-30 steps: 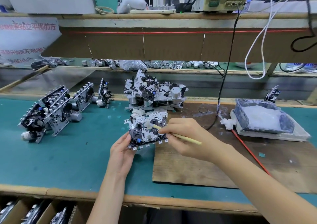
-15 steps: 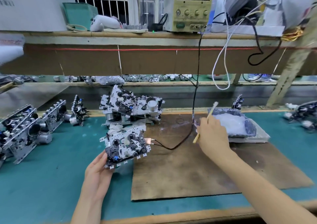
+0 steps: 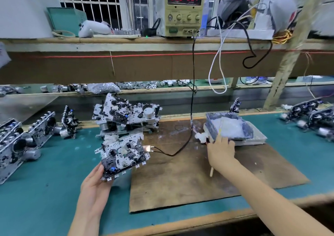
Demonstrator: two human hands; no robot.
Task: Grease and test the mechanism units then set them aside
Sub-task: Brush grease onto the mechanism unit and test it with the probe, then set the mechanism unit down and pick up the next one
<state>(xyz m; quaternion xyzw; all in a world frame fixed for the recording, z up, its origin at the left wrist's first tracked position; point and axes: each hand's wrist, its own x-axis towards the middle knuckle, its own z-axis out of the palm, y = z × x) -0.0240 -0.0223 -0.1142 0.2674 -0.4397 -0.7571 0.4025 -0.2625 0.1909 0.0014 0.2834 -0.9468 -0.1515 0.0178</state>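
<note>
My left hand (image 3: 94, 185) holds a metal mechanism unit (image 3: 122, 155) by its lower left corner, tilted up over the green mat. A black test lead (image 3: 180, 150) touches a contact plate at the unit's right edge. My right hand (image 3: 221, 151) grips a thin wooden stick (image 3: 211, 171), its upper end poking into the tray of white grease (image 3: 229, 127). The power supply (image 3: 184, 10) on the shelf shows red digits 039 and 091.
A pile of mechanism units (image 3: 126, 114) lies behind the held one. More units stand in a row at left (image 3: 27, 141) and at far right (image 3: 310, 116). A brown board (image 3: 198, 178) covers the mat's middle. Cables hang from the shelf.
My right hand dropped from the raised position to the near edge of the grease tray, stick still in it. The supply display went from near zero to 039 and 091. The view tilted up.
</note>
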